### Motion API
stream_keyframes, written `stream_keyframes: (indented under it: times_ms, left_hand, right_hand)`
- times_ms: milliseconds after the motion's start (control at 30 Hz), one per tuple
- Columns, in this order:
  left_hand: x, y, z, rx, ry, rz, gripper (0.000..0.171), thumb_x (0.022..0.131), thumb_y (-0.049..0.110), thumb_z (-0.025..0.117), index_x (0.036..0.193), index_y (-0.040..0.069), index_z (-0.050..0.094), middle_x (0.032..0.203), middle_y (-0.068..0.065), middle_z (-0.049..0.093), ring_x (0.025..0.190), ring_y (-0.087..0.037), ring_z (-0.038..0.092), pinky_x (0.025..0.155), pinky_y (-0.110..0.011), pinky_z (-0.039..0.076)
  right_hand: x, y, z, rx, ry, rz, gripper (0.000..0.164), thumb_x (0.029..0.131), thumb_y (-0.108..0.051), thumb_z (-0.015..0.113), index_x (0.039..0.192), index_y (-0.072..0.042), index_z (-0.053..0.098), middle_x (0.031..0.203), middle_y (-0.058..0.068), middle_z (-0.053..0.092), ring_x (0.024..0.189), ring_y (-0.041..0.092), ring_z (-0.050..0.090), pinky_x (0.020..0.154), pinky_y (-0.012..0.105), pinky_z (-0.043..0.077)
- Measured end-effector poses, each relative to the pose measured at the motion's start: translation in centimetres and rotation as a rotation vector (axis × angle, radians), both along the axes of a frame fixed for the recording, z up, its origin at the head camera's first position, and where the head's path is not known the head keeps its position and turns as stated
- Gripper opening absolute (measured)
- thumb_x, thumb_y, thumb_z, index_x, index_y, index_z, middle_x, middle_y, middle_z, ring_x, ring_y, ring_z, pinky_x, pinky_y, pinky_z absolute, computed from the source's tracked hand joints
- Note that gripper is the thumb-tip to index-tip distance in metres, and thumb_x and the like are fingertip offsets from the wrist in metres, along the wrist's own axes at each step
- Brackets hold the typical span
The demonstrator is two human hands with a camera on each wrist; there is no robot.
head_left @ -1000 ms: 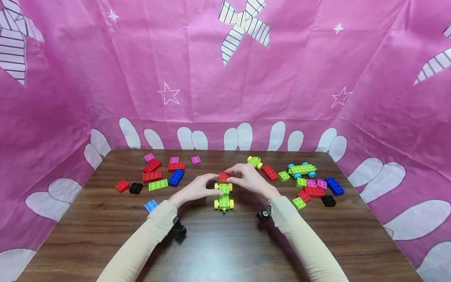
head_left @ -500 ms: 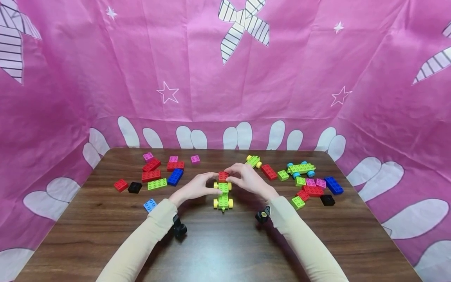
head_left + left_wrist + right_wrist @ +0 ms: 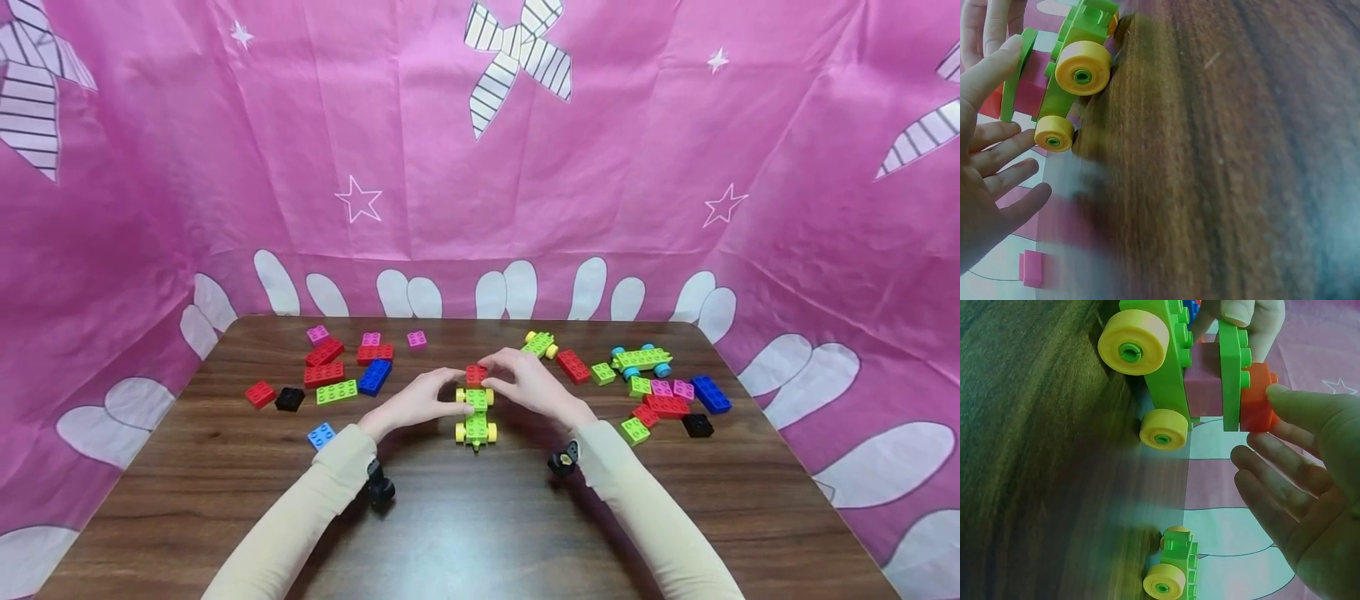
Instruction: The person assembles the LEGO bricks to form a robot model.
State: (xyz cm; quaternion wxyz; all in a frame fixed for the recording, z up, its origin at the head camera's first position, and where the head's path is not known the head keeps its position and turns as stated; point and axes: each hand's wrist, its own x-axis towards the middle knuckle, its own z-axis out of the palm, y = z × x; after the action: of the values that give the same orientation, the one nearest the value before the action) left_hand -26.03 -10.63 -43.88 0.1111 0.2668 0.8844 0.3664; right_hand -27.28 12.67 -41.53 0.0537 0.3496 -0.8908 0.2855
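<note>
A toy car base (image 3: 476, 429) with yellow wheels stands mid-table, its lime studs facing up. In the right wrist view a pink brick (image 3: 1202, 380) sits on the base, a lime brick (image 3: 1231, 378) lies over the pink one, and a red brick (image 3: 1256, 399) is on top at the far end. My left hand (image 3: 420, 402) pinches the lime brick, thumb on its near end and fingertips at the far side. My right hand (image 3: 536, 385) holds the red brick, thumb on its top and fingers behind. The other fingers are spread out.
Left on the table lie loose bricks: red (image 3: 324, 375), dark blue (image 3: 375, 377), lime (image 3: 337, 392), black (image 3: 289, 400), light blue (image 3: 322, 436) and pink (image 3: 417, 340). Right stand a yellow-wheeled base (image 3: 539, 344) and a blue-wheeled base (image 3: 642, 360), among several more bricks. Pink cloth (image 3: 420, 167) surrounds the table.
</note>
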Motion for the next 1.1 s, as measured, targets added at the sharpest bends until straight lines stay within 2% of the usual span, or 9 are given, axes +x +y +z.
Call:
stream_keyframes:
  times_ms: [300, 633, 900, 1100]
  left_hand:
    - [0.7, -0.2, 0.1, -0.078, 0.085, -0.03, 0.066, 0.081, 0.047, 0.068, 0.132, 0.008, 0.05, 0.131, -0.009, 0.054, 0.124, -0.025, 0.05, 0.106, -0.047, 0.04]
    - [1.5, -0.4, -0.3, -0.126, 0.153, -0.072, 0.073, 0.078, 0.046, 0.071, 0.132, 0.002, 0.049, 0.131, -0.013, 0.053, 0.125, -0.026, 0.047, 0.107, -0.045, 0.038]
    - [1.9, -0.4, -0.2, -0.157, 0.134, -0.063, 0.078, 0.077, 0.046, 0.073, 0.135, 0.001, 0.046, 0.134, -0.013, 0.05, 0.127, -0.027, 0.044, 0.108, -0.046, 0.038]
    - [2.0, -0.3, -0.2, -0.172, 0.137, -0.053, 0.08, 0.077, 0.047, 0.072, 0.136, 0.001, 0.044, 0.135, -0.013, 0.048, 0.127, -0.026, 0.044, 0.108, -0.045, 0.038]
  right_hand:
    - [0.3, 0.3, 0.2, 0.029, 0.045, 0.003, 0.03, 0.086, -0.026, 0.067, 0.114, -0.015, 0.065, 0.104, -0.002, 0.068, 0.096, 0.009, 0.062, 0.086, 0.031, 0.053]
    - [0.8, 0.6, 0.3, 0.051, 0.067, 0.005, 0.031, 0.088, -0.026, 0.065, 0.116, -0.014, 0.064, 0.106, 0.0, 0.068, 0.098, 0.011, 0.062, 0.087, 0.032, 0.052]
    - [0.9, 1.3, 0.1, 0.065, 0.045, -0.017, 0.031, 0.087, -0.026, 0.066, 0.116, -0.015, 0.063, 0.109, -0.001, 0.067, 0.1, 0.011, 0.063, 0.088, 0.032, 0.053]
    - [0.6, 2.1, -0.2, 0.062, 0.016, -0.046, 0.032, 0.087, -0.022, 0.067, 0.116, -0.011, 0.063, 0.11, 0.003, 0.068, 0.101, 0.016, 0.064, 0.088, 0.035, 0.053]
